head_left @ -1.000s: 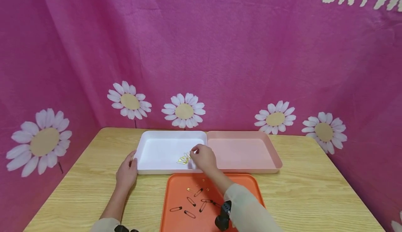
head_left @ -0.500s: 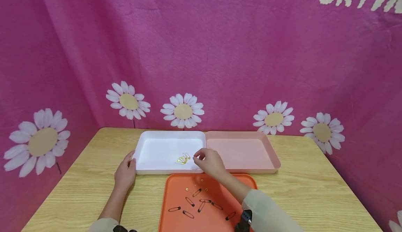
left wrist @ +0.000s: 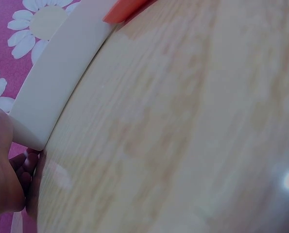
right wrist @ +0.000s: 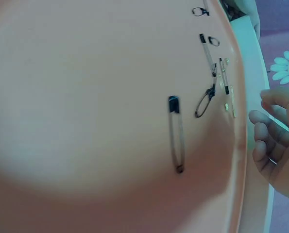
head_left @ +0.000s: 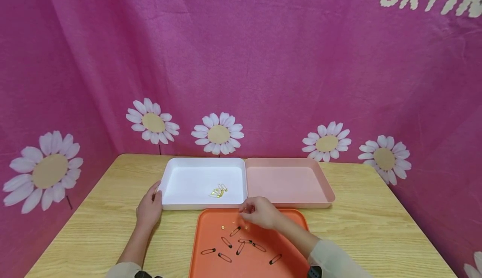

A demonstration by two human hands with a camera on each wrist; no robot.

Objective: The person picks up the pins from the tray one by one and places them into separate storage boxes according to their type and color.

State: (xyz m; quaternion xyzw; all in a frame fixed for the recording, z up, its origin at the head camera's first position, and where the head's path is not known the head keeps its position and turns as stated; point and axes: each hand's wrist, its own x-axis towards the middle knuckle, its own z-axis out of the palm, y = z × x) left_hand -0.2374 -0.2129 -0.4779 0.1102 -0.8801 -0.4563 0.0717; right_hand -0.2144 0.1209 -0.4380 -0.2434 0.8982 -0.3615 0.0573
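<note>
- The right hand hovered at the lower centre of the head view, over the far edge of the orange tray, its fingers curled loosely downward; whether anything sat between the fingertips could not be told.
- In the right wrist view the fingers showed bent at the right edge of the frame, with nothing seen in them.
- Small gold pins lay on the orange tray just left of and below that hand, and black safety pins lay scattered lower in the frame, well inside the tray.
- One black safety pin filled the middle of the right wrist view, lying flat and closed.
- The left hand rested at the left of centre, its fingers curled round the near left corner of the white tray; the left wrist view showed that corner against the fingers.
- A cluster of gold safety pins lay inside the white tray, towards its right side.
- A pink tray sat touching the white tray's right side, both on the wooden table.
</note>
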